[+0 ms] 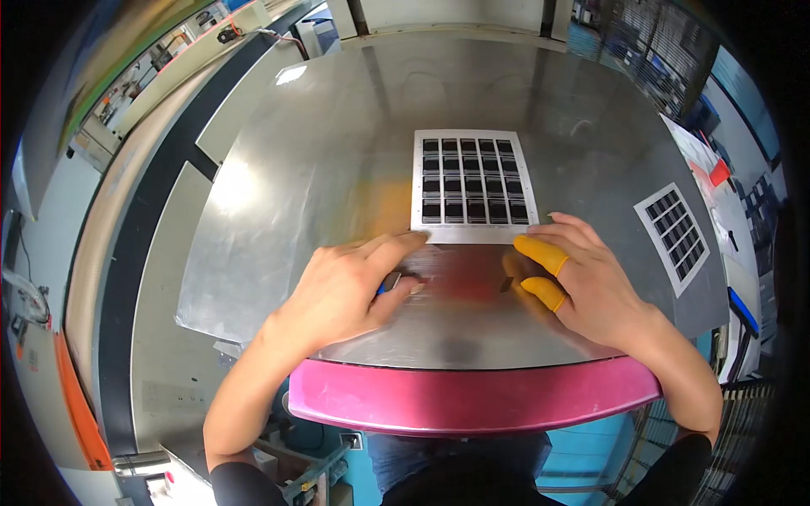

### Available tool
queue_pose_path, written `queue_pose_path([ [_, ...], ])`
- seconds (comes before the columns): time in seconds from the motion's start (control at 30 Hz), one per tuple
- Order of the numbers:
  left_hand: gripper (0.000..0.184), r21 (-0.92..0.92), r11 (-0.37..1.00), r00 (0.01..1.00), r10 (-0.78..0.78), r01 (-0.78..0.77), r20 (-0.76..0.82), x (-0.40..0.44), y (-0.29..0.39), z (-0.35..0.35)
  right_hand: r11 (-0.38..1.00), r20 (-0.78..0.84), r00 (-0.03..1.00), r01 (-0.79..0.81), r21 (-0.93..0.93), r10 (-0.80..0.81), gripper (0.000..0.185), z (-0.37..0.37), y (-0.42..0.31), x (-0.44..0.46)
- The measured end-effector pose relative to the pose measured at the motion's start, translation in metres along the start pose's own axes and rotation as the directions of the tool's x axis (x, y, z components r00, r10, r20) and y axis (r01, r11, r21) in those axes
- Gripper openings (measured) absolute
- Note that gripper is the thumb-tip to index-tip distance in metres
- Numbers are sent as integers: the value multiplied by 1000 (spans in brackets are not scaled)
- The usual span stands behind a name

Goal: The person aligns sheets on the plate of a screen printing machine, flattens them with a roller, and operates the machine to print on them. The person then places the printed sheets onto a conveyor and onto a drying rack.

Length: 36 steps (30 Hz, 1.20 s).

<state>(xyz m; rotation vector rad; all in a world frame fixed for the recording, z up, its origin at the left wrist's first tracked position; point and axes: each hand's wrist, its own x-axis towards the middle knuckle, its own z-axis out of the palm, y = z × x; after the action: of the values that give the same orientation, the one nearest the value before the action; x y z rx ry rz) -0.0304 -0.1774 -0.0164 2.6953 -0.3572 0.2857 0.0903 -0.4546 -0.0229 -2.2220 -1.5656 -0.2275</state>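
A white sheet with rows of black rectangles (474, 181) lies flat on the shiny metal table (278, 211). At its lower left corner my left hand (359, 278) rests its fingertips; a small blue-ended object (389, 283) shows between thumb and fingers, partly hidden. My right hand (591, 278) touches the sheet's lower right corner with a finger in a yellow cover (542, 254). Its thumb also wears a yellow cover, and a small dark piece (506, 284) sits by that tip. The right fingers are apart.
A second sheet with black rectangles (675, 238) lies at the table's right. A pink curved edge (472, 398) runs along the front. Papers, a red object (720, 173) and a blue-black item (743, 310) are beyond the right side.
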Motion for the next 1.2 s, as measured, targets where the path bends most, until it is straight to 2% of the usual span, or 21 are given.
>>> queue_pose_path([
  [0.13, 46, -49, 996, 997, -78, 78, 4, 3, 10, 1, 999, -14, 1000, 0, -33, -1, 41, 2, 3, -6],
  [0.2, 43, -60, 991, 992, -124, 123, -2, 4, 16, 4, 998, -11, 1000, 9, 59, -8, 42, 5, 5, -14],
  [0.23, 42, -32, 998, 997, -58, 56, -55, 12, 21, 8, 994, -13, 1000, 18, 108, -17, 42, 1, 8, -21],
  [0.3, 40, 35, 998, 985, 55, -49, -165, 25, 34, 11, 999, -71, 997, -32, 27, 34, 41, -13, 12, -41],
  [0.33, 39, -19, 1000, 994, -19, 17, -105, 33, 51, 11, 999, -101, 994, -45, -5, 44, 41, -19, 15, -51],
  [0.4, 36, -14, 992, 989, 125, -127, -83, 59, 81, 27, 980, -162, 975, -169, -107, 150, 39, -44, 39, -89],
  [0.43, 34, -12, 981, 979, 193, -194, -73, 73, 98, 36, 955, -219, 939, -287, -81, 264, 37, -60, 52, -111],
  [0.47, 30, -86, 960, 964, 264, -266, -31, 89, 117, 48, 917, -273, 887, -398, -43, 372, 36, -76, 64, -133],
  [0.5, 30, -76, 940, 941, 336, -334, 27, 102, 134, 62, 838, -327, 779, -540, 81, 534, 34, -93, 77, -156],
  [0.57, 36, -40, 877, 870, 480, -478, 115, 127, 165, 99, 670, -485, 575, -742, 31, 659, 32, -120, 110, -215],
  [0.6, 42, -13, 833, 823, 549, -553, 145, 138, 181, 118, 604, -546, 476, -794, 71, 690, 31, -132, 129, -250],
  [0.63, 46, 3, 851, 843, 519, -525, 140, 145, 204, 130, 538, -598, 372, -834, 120, 710, 31, -141, 148, -288],
  [0.7, 56, 37, 883, 878, 460, -468, 131, 155, 242, 150, 374, -719, 285, -927, -38, 634, 31, -157, 186, -373],
  [0.77, 62, 69, 906, 907, 411, -418, 98, 159, 257, 168, 57, -782, 244, -964, -259, 574, 38, -171, 192, -433],
  [0.87, 65, 152, 882, 895, 433, -446, 111, 142, 276, 181, -244, -755, -145, -969, -21, 640, 36, -164, 179, -466],
  [0.9, 64, 189, 865, 885, 449, -466, 127, 132, 281, 177, -236, -693, -78, -962, -135, 717, 38, -160, 184, -476],
  [0.97, 62, 212, 840, 865, 473, -500, 167, 114, 286, 164, -90, -737, 70, -980, -176, 673, 44, -152, 186, -484],
  [1.0, 61, 231, 830, 860, 473, -508, 191, 105, 286, 158, -111, -674, 91, -962, -250, 733, 50, -154, 191, -485],
  [1.1, 54, 317, 753, 812, 573, -576, 114, 77, 275, 146, 200, -520, 90, -967, 160, 850, 54, -167, 203, -507],
  [1.17, 45, 432, 675, 773, 628, -598, 90, 51, 255, 141, 370, -574, 242, -922, 116, 782, 48, -166, 230, -559],
  [1.2, 41, 488, 637, 759, 646, -596, 83, 40, 245, 138, 455, -672, 266, -883, 118, 691, 47, -167, 232, -561],
])
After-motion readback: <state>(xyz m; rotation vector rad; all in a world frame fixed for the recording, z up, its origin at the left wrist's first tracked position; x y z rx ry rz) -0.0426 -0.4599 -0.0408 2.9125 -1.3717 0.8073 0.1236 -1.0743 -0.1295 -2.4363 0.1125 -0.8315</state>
